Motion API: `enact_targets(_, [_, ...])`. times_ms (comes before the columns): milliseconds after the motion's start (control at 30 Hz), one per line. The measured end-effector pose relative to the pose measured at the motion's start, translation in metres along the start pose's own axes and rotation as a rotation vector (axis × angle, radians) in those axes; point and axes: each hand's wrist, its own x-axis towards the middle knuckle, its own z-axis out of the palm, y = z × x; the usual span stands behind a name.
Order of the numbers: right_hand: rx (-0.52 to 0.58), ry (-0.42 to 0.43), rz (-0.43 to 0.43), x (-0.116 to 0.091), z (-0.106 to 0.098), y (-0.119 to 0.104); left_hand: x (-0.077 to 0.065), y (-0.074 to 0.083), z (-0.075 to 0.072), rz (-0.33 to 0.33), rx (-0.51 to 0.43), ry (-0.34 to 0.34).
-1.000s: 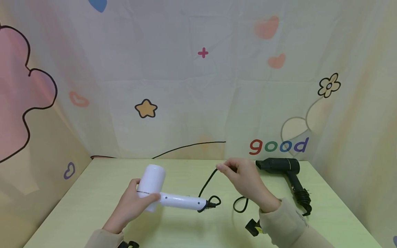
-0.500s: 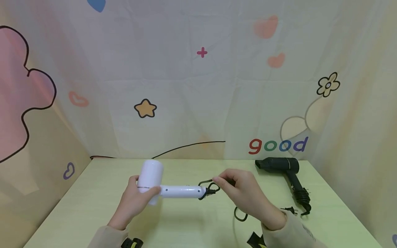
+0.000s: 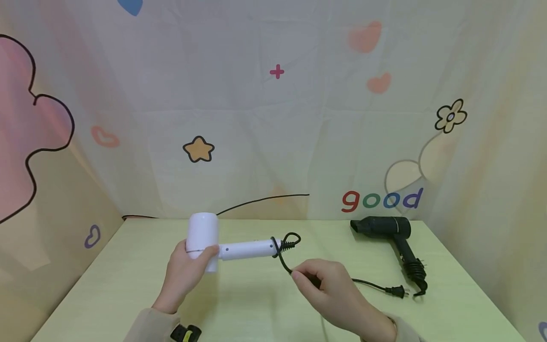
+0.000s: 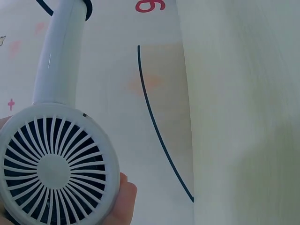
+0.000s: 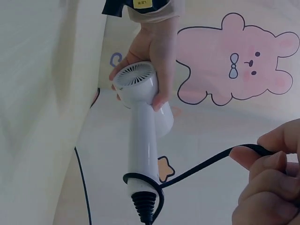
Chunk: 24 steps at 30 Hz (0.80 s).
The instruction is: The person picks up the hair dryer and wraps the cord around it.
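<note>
A shiny white plastic hair dryer [image 3: 239, 251] is in the left hand [image 3: 181, 275], up above the pale, smooth desk [image 3: 107, 294]. The left fingers are bent round its fat round tube, with the thumb on the near side. The right hand [image 3: 331, 294] pinches a thin black rubbery cord [image 5: 201, 166] between thumb and finger.

The dryer looks light for its size, but hard and slick, so it could slip. A drop might crack it. The fat tube seems a good place to hold, since it fills the hand; the straight handle, pointing right from the left fingers, looks good too. The cord looks bendy and a bit springy. It goes round the handle's end, next to a bumpy black ribbed sleeve [image 5: 143, 201], left of the right fingers.

A round white grille [image 4: 54, 171] with thin curved ribs closes one tube end, close to the left fingers. Right of the right fingers are a small black plug [image 3: 397, 291] and, farther back, a dull black hair dryer [image 3: 386, 228].
</note>
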Motion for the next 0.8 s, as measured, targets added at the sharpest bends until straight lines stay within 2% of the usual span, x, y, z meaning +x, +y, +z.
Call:
enact_targets(300, [0.123, -0.11, 0.124, -0.012, 0.013, 0.008, -0.004, 0.007, -0.003, -0.029, -0.096, 0.002])
enact_targets(467, [0.201, -0.137, 0.132, -0.017, 0.022, 0.018, -0.005, 0.009, -0.005, -0.045, -0.165, -0.008])
enact_targets(567, [0.257, -0.163, 0.176, -0.018, 0.027, 0.024, -0.005, 0.011, -0.006, -0.054, -0.192, -0.016])
enact_targets(700, [0.262, -0.198, 0.268, -0.015, 0.032, 0.035, -0.007, 0.015, -0.008, -0.062, -0.216, -0.028])
enact_targets(800, [0.236, -0.22, 0.293, -0.011, 0.036, 0.044, -0.009, 0.018, -0.009, -0.066, -0.239, -0.041])
